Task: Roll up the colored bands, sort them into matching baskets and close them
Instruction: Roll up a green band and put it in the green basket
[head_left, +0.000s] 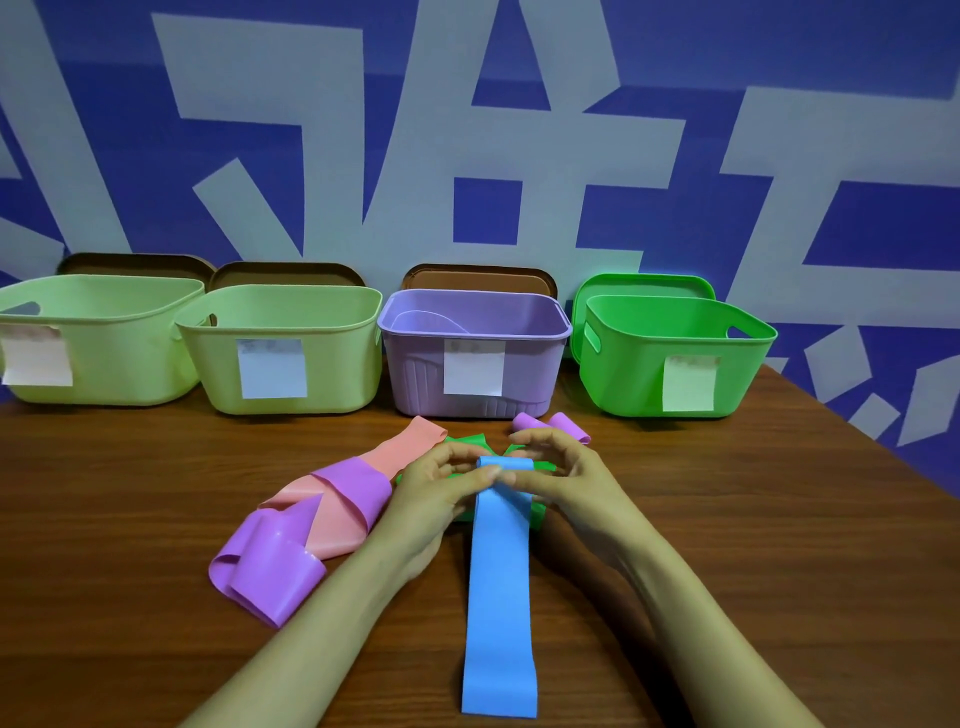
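Note:
A long blue band (500, 597) lies flat on the wooden table (753, 545), running toward me. Its far end is curled into a small roll. My left hand (441, 488) and my right hand (563, 478) pinch that roll from either side. A green band (465, 441) lies crumpled under my hands. To the left lie a pink band (410, 441) and a purple band (270, 571), tangled together. A second purple band (563, 423) lies just beyond my right hand.
Along the wall stand open baskets with paper labels: two pale green ones (104, 364) (332, 374), a purple one (415, 374) and a bright green one (634, 384). Lids (480, 280) lean upright behind them.

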